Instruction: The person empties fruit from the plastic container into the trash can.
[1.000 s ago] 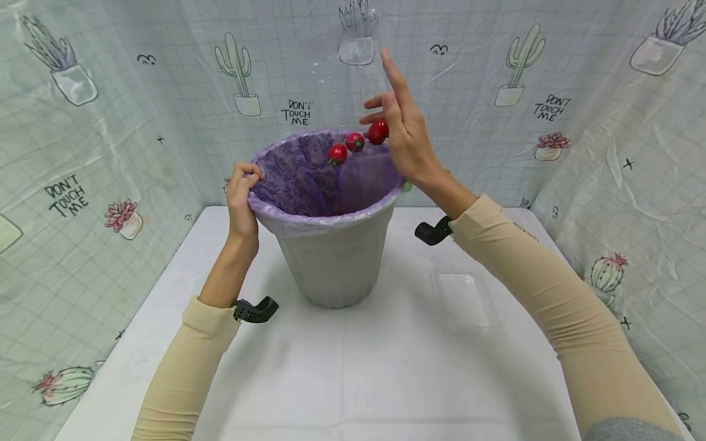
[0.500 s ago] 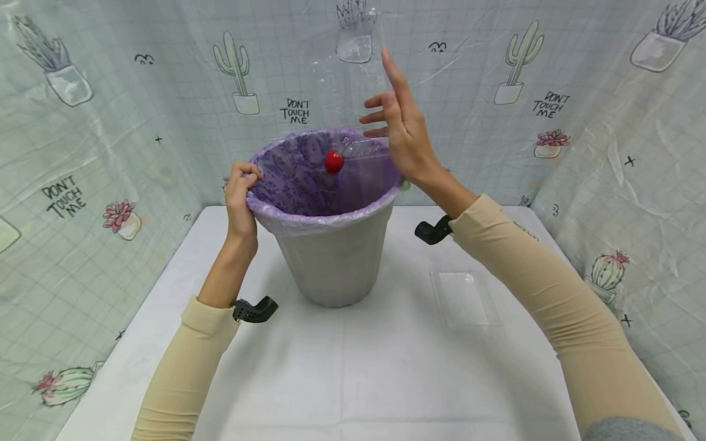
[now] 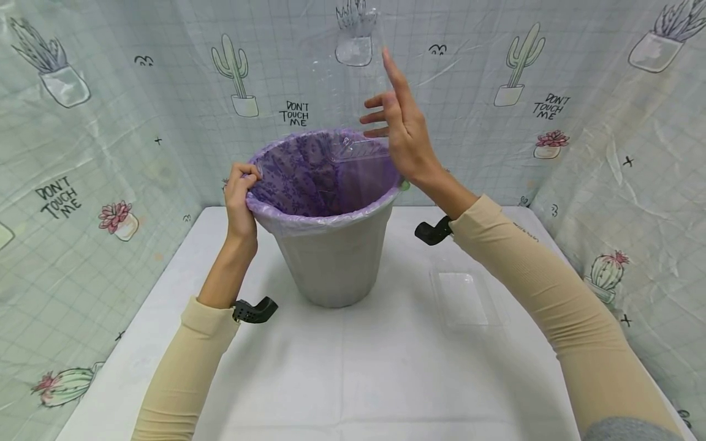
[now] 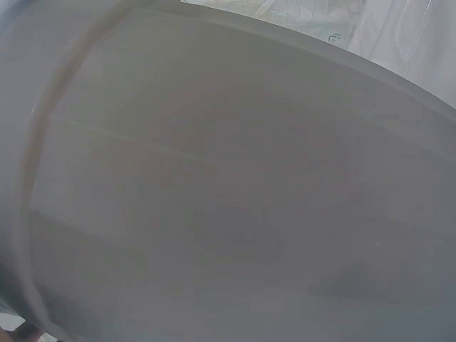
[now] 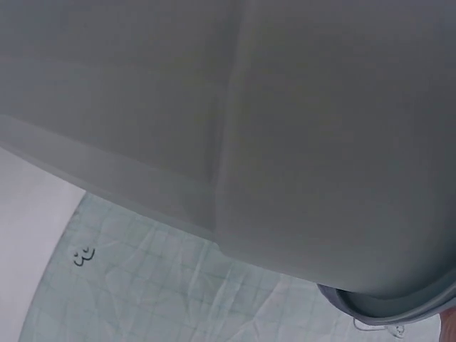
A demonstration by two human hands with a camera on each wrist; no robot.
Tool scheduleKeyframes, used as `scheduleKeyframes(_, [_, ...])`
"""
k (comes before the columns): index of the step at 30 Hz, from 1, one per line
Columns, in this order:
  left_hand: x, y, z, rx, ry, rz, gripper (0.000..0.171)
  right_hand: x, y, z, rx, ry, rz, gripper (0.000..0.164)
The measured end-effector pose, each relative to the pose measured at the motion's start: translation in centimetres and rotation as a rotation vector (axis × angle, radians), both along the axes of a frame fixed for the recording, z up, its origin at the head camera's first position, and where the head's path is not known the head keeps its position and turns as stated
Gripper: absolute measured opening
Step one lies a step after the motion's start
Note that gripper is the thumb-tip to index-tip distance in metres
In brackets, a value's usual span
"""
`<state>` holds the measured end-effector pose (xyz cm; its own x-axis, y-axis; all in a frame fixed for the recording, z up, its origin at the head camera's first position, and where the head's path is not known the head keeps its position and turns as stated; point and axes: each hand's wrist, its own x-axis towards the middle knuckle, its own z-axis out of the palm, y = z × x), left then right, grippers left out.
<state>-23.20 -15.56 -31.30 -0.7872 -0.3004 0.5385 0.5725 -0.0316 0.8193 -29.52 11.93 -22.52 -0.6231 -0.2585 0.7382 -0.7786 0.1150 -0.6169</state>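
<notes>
A grey trash can (image 3: 336,263) stands tilted on the white table, lined with a purple patterned bag (image 3: 292,177) folded over its rim. My left hand (image 3: 241,199) grips the rim at the left, fingers curled over the edge. Above the can's far right side, my right hand (image 3: 408,135) holds a clear plastic container (image 3: 358,150), tipped with its lower edge over the opening. Its index finger points up, and other fingers show through the plastic. The can's wall fills most of the left wrist view (image 4: 235,178) and right wrist view (image 5: 320,142). The can's bottom inside is hidden.
A clear plastic lid (image 3: 463,300) lies on the white table (image 3: 342,380) to the right of the can. Cactus-printed sheeting (image 3: 176,110) walls the table at the back and both sides. A small green thing (image 3: 406,185) shows at the can's right rim.
Red cherry tomatoes have dropped from the clear container into the trash can: several hung over the opening, then one, and now none shows. Both hands have stayed in place.
</notes>
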Motion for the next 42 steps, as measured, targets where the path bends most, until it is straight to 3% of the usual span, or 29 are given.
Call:
scheduleKeyframes(10, [-0.5,-0.3,-0.3,0.009,0.0,-0.005,0.019,-0.5,1.8,0.7,-0.074,-0.02,-0.037,0.057])
scheduleKeyframes(22, [-0.2,-0.4,-0.2,0.028,-0.006,-0.011,0.018,-1.4,7.5,0.5,-0.237,-0.096,-0.108,0.054])
scheduleKeyframes(29, [-0.3,-0.2,-0.1,0.035,-0.006,-0.017,0.018,-1.9,10.9,-1.6,-0.291,-0.196,-0.155,0.054])
scheduleKeyframes(37, [-0.2,-0.2,0.0,0.033,-0.003,-0.015,0.019,-2.5,13.8,-5.6,-0.189,-0.237,-0.243,0.054])
scheduleKeyframes(42, [-0.2,-0.1,0.1,0.037,-0.003,-0.012,0.019,-3.0,15.4,-8.3,-0.114,-0.344,-0.29,0.054])
